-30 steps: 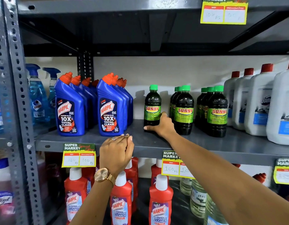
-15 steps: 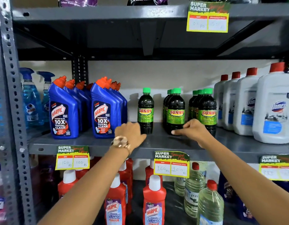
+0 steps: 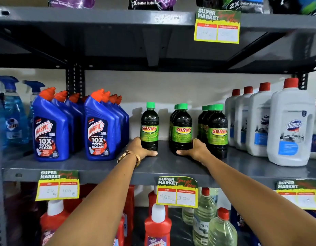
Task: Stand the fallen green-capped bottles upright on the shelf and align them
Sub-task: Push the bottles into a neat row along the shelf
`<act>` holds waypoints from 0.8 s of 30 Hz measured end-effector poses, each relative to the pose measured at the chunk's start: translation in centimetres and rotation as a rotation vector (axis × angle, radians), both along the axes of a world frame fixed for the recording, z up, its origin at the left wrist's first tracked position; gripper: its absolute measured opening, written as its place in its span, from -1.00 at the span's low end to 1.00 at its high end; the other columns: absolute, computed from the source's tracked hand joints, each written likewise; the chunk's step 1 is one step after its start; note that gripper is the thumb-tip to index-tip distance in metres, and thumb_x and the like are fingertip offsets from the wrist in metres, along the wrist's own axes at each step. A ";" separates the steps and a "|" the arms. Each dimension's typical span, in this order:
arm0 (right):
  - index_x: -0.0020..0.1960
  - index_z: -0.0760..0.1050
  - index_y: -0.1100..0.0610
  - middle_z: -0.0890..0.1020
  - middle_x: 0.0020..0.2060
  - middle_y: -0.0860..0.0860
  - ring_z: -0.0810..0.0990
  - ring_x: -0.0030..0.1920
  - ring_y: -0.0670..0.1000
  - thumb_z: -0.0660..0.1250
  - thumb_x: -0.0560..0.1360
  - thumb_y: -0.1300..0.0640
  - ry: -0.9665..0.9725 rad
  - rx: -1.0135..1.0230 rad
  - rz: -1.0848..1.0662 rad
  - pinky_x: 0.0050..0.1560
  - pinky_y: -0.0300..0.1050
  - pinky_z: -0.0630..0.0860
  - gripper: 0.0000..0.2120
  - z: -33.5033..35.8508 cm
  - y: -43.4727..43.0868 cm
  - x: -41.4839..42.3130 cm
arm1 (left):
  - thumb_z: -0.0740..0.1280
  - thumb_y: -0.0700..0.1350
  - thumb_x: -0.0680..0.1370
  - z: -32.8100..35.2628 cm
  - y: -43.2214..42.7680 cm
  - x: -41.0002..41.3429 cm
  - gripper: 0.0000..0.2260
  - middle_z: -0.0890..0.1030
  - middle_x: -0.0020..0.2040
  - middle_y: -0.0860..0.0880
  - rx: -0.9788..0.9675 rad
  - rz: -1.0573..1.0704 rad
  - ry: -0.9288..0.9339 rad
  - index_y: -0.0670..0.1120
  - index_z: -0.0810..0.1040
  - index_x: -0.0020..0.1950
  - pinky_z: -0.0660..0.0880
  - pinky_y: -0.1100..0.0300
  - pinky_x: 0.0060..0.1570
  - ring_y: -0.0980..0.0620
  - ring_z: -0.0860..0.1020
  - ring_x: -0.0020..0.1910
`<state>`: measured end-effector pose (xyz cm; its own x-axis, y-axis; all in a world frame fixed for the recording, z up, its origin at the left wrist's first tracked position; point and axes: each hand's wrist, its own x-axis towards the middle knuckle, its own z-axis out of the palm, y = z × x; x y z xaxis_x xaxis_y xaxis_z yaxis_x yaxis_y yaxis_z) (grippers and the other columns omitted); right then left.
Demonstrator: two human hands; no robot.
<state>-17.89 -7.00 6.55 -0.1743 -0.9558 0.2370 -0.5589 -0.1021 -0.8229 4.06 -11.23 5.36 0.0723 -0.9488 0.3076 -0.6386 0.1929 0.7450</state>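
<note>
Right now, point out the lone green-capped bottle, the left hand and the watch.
Lone green-capped bottle (image 3: pixel 149 134), head view, on its label.
Left hand (image 3: pixel 142 148), head view, on its back.
Watch (image 3: pixel 128 156), head view, on its band.

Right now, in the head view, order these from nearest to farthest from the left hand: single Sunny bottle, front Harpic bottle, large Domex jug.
1. Single Sunny bottle, touching the left hand.
2. Front Harpic bottle, to its left.
3. Large Domex jug, far right.

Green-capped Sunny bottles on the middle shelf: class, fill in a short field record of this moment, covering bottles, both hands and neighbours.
bottles: all upright, in three rows
single bottle: leftmost, held low by left hand
middle row front bottle: held at base by right hand
right row: untouched
left neighbours: blue Harpic bottles
right neighbours: white Domex bottles
shelf: grey metal
</note>
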 end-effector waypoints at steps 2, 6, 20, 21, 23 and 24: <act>0.33 0.41 0.26 0.55 0.27 0.21 0.53 0.27 0.20 0.58 0.31 0.03 0.054 -0.003 -0.022 0.29 -0.01 0.45 -0.29 -0.1 0.1 0.3 | 0.61 0.19 0.10 0.0 0.2 -0.1 -0.27 0.62 0.13 -0.03 -0.012 -0.013 -0.032 -0.03 0.52 0.19 0.50 0.05 0.17 -0.06 0.57 0.07; 0.31 0.41 0.27 0.57 0.24 0.22 0.55 0.23 0.21 0.56 0.33 -0.01 0.127 -0.026 -0.052 0.26 0.05 0.48 -0.32 -0.3 0.0 0.4 | 0.60 0.15 0.20 -0.2 0.6 -0.4 -0.30 0.59 0.18 -0.08 -0.017 -0.022 -0.061 -0.06 0.47 0.23 0.48 0.04 0.17 -0.09 0.55 0.12; 0.28 0.42 0.24 0.57 0.21 0.20 0.56 0.22 0.21 0.54 0.31 -0.12 0.273 -0.007 -0.071 0.20 0.02 0.51 -0.30 -0.5 0.0 0.2 | 0.53 0.12 0.33 -0.1 0.1 -0.6 -0.33 0.55 0.21 -0.14 -0.020 0.009 -0.195 -0.14 0.32 0.27 0.47 -0.03 0.20 -0.15 0.53 0.17; 0.28 0.42 0.25 0.57 0.21 0.21 0.56 0.22 0.21 0.53 0.33 -0.10 0.276 -0.010 -0.072 0.20 0.02 0.51 -0.32 -0.5 0.0 0.2 | 0.53 0.11 0.34 -0.1 0.1 -0.6 -0.34 0.55 0.20 -0.13 -0.015 0.008 -0.187 -0.14 0.33 0.27 0.47 -0.02 0.19 -0.14 0.53 0.17; 0.27 0.42 0.27 0.56 0.21 0.23 0.56 0.21 0.22 0.52 0.35 -0.08 0.276 -0.010 -0.077 0.17 0.02 0.51 -0.34 -0.5 0.0 0.2 | 0.53 0.12 0.34 -0.1 0.0 -0.7 -0.34 0.55 0.20 -0.14 -0.009 0.018 -0.194 -0.14 0.33 0.27 0.48 -0.02 0.18 -0.14 0.53 0.16; 0.26 0.41 0.28 0.56 0.21 0.23 0.56 0.20 0.22 0.52 0.36 -0.07 0.274 -0.009 -0.076 0.16 0.01 0.50 -0.35 -0.4 0.0 0.2 | 0.52 0.13 0.35 -0.1 0.0 -0.7 -0.34 0.55 0.20 -0.14 -0.006 0.027 -0.213 -0.14 0.31 0.27 0.48 -0.03 0.18 -0.15 0.53 0.16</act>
<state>-17.70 -6.98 6.13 -0.1736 -0.9402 0.2932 -0.7669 -0.0577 -0.6392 3.32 -11.19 5.22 0.0300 -0.9453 0.3247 -0.7865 0.1782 0.5913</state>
